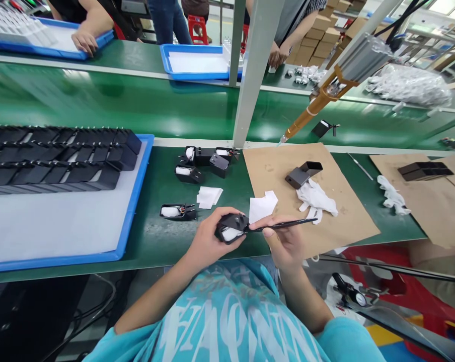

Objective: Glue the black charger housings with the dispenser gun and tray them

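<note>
My left hand (pixel 208 240) is closed around a small black plastic housing (pixel 231 227) with a white part inside it, held just above the table's near edge. My right hand (pixel 286 241) pinches a thin black stick-like tool (pixel 288 224), whose tip touches the housing. Several similar black housings (pixel 197 163) with white inserts lie on the green table behind my hands, and one more (pixel 176 211) sits to the left. Small white paper pieces (pixel 208 196) lie between them.
A blue tray (pixel 135 196) at left holds rows of black housings. A cardboard sheet (pixel 336 211) at right bears a black part (pixel 303 174) and a white cloth (pixel 318 198). An orange dispenser nozzle (pixel 306 118) hangs above. Other people's hands work across the green conveyor (pixel 137 100).
</note>
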`<state>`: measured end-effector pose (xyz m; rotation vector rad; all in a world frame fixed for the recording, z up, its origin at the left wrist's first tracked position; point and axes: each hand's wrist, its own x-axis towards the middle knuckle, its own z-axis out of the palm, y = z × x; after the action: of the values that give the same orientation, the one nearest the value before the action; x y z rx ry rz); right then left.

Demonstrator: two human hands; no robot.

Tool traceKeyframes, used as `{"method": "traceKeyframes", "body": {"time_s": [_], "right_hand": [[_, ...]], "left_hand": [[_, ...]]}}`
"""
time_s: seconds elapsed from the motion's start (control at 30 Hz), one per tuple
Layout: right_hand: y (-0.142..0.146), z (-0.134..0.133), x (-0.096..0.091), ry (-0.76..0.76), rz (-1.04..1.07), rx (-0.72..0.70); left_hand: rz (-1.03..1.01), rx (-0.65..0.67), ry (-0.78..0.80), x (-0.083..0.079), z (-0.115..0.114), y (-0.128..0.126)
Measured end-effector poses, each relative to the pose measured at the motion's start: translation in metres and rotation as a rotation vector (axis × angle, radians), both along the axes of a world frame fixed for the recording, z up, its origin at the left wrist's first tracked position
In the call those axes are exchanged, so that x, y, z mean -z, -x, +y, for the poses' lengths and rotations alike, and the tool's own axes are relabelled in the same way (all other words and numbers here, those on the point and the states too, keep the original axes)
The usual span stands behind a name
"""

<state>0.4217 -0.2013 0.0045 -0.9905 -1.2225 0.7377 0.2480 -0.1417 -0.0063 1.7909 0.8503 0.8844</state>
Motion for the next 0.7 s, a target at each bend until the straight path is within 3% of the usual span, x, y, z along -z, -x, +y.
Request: {"method": "traceKeyframes", "body": {"time_s": [0.17,0.7], "right_hand": [[-0.0009,0.0051,-0.0042,0.031,0.149,0.043],[0.0029,0.0057,0.0001,0.115,0.161,-0.031]], "left_hand": [[-0.077,0.037,0.130,0.0011,-0.0011,0.0001],[-0.097,0.091,0.249,-0.0011,-0.0030,0.0003]]}}
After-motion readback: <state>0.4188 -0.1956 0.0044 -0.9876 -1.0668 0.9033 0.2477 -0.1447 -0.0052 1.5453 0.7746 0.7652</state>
